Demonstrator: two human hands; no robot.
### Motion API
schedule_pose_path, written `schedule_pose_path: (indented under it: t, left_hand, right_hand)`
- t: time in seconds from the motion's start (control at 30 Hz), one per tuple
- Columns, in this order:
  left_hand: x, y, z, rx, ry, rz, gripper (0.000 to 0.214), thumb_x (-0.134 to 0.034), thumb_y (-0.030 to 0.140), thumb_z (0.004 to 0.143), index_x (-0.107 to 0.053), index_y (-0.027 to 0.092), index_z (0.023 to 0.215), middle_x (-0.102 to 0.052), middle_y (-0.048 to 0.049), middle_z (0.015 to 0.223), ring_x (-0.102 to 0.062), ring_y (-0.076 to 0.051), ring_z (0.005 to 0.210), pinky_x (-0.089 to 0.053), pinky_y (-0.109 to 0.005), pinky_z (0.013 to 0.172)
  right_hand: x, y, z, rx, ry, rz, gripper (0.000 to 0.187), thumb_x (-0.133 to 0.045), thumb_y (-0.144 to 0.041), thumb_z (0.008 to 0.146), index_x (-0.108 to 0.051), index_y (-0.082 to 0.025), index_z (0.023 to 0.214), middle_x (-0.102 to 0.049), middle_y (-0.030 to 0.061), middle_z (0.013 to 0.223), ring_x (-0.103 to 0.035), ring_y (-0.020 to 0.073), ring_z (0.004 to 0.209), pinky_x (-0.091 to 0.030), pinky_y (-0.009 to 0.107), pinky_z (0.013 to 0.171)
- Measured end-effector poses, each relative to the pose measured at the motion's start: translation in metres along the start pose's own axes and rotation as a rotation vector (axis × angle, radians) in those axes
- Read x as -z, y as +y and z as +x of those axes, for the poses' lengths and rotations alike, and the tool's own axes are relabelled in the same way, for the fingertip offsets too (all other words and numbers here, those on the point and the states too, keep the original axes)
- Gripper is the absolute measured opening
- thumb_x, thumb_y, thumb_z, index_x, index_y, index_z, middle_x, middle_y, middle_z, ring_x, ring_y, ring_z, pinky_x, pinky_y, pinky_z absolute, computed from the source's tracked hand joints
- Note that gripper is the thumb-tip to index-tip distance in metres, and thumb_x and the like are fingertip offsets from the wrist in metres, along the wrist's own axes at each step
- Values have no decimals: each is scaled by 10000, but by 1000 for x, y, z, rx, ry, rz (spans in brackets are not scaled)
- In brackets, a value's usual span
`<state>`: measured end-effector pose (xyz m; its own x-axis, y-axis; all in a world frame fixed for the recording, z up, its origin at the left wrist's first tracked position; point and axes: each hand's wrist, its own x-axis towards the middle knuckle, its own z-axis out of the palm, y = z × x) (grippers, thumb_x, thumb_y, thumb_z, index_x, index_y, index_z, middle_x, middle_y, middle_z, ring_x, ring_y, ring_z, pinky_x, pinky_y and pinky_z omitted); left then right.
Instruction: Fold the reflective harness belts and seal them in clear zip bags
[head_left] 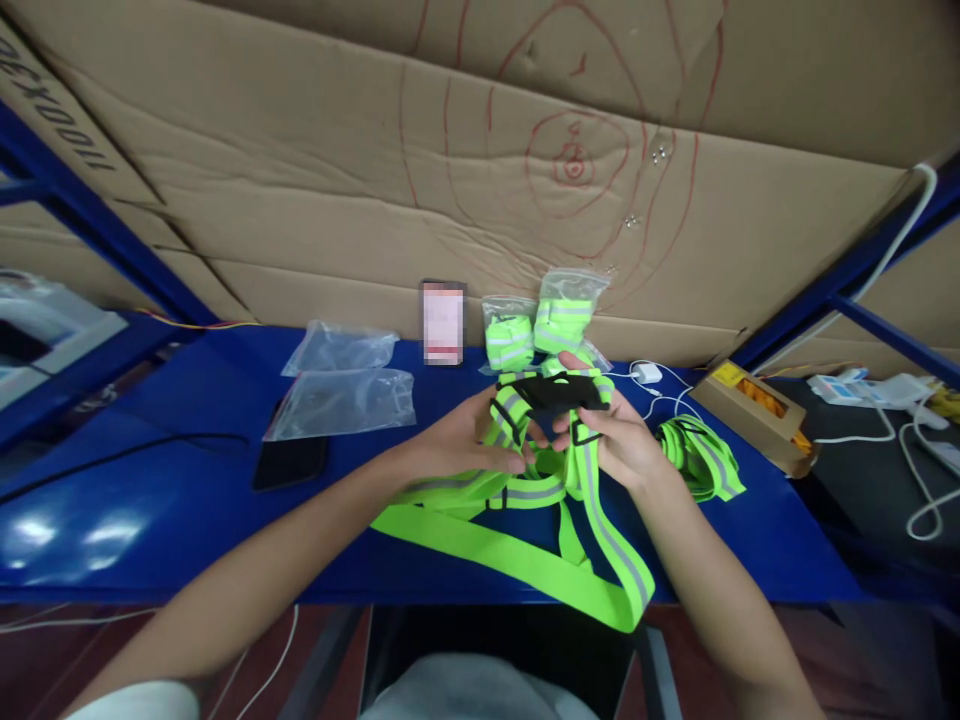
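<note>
A neon-green reflective vest (517, 560) made of elastic straps with grey stripes is held up over the blue table. My left hand (480, 440) grips its gathered straps from the left, thumb laid across them. On the other side my right hand (619, 430) is closed around the straps near a black buckle. A black piece (555, 392) bridges the top of the bundle between both hands. One loose strap loop hangs over the table's front edge. Some fingertips are hidden behind the straps.
Bagged green straps (510, 340) and a phone (443, 325) lean against the cardboard wall. Clear plastic bags (345, 400) overlap a dark phone (289, 465) on the left. A folded green strap bundle (697, 458) and an open carton (757, 415) lie right, near white cables.
</note>
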<state>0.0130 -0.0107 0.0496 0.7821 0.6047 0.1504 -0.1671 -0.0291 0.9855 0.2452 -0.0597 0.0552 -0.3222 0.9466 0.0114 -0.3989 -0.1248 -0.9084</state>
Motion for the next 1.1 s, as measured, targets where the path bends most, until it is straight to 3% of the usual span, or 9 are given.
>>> schedule_pose_path:
  t: [0.1,0.27,0.37,0.53,0.67,0.8,0.97,1.03,1.1]
  left_hand:
    - [-5,-11,3,156,41,-32,422,-817,427,735,-713,141,1028,-769,-95,910,-739,-264,876,-573,-434,880]
    - [-5,-24,2,149,233,230,284,-777,406,776,-751,124,779,-771,-79,777,-728,-221,748,-570,-334,789]
    - [-5,-29,-1,164,231,294,317,-755,434,799,-752,118,827,-745,-54,686,-699,-196,648,-559,-298,702]
    - [-10,-23,1,60,274,442,408,-785,433,760,-740,139,1039,-769,-56,960,-704,-238,901,-548,-314,829]
    - [-18,-27,3,-18,296,343,514,-826,376,716,-693,144,1155,-752,-86,1099,-683,-259,1023,-537,-343,916]
    - [-18,-38,9,-18,377,220,525,-842,360,698,-695,146,1155,-742,-103,1142,-672,-277,1075,-517,-386,976]
    - [-13,-40,10,7,335,54,544,-889,304,623,-736,182,1130,-734,-98,1186,-649,-322,1157,-453,-459,1077]
    - [-21,-41,-4,81,321,-77,517,-914,286,580,-761,206,1068,-759,-89,1115,-669,-331,1124,-468,-459,1063]
    - [-39,-44,-29,269,302,-268,473,-924,302,577,-771,229,1019,-783,-74,998,-712,-327,1023,-511,-464,1000]
  right_hand:
    - [2,12,5,-4,88,-22,631,-748,-319,825,-505,-285,1406,-753,25,911,-726,188,739,-608,351,708]
    - [2,32,11,98,152,-134,584,-752,-305,779,-584,-287,1338,-729,23,1134,-682,230,1052,-526,408,979]
    - [-1,39,12,118,116,-127,565,-734,-297,778,-592,-312,1325,-718,4,1171,-661,234,1106,-482,425,1041]
    - [-12,49,9,188,153,-146,562,-700,-322,828,-552,-330,1370,-700,8,1220,-634,243,1163,-451,436,1084]
    - [-19,60,10,287,203,-290,529,-637,-369,894,-505,-337,1406,-642,9,1332,-541,226,1298,-381,409,1152]
    - [-10,56,10,204,75,-333,526,-695,-409,856,-557,-334,1358,-631,14,1337,-525,225,1310,-387,393,1140]
    - [-2,29,2,144,-40,-296,453,-793,-455,777,-685,-269,1176,-691,50,1201,-641,228,1117,-500,373,987]
    - [-8,22,-2,98,-34,-361,394,-809,-430,765,-713,-236,1094,-724,40,1044,-676,210,978,-537,332,863]
    - [-16,23,-6,32,-73,-434,351,-806,-417,766,-720,-212,1038,-720,19,914,-675,187,863,-533,298,773]
